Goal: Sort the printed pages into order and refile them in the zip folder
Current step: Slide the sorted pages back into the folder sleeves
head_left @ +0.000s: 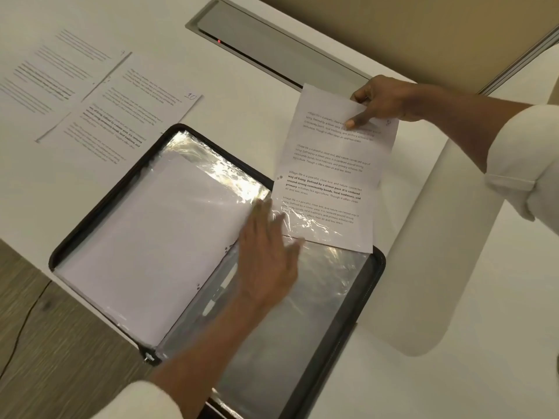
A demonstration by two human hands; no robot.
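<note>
A black zip folder point(99, 204) lies open on the white table, with clear plastic sleeves inside. Its left half holds a sleeve over blank white paper point(157, 249). My right hand point(384, 99) pinches the top edge of a printed page point(329, 173) and holds it over the folder's far right corner; the page's lower end sits under a lifted clear sleeve point(305, 222). My left hand point(269, 258) lies flat, fingers straight, over the folder's spine and touches that sleeve. Two more printed pages lie at the far left: one marked 10 point(127, 116), another beside it point(51, 71).
A grey cable hatch point(281, 52) with a small red light is set in the table behind the folder. The table's near edge runs at the left, above wood-look floor point(45, 343) with a thin dark cable. A beige partition stands at the back right.
</note>
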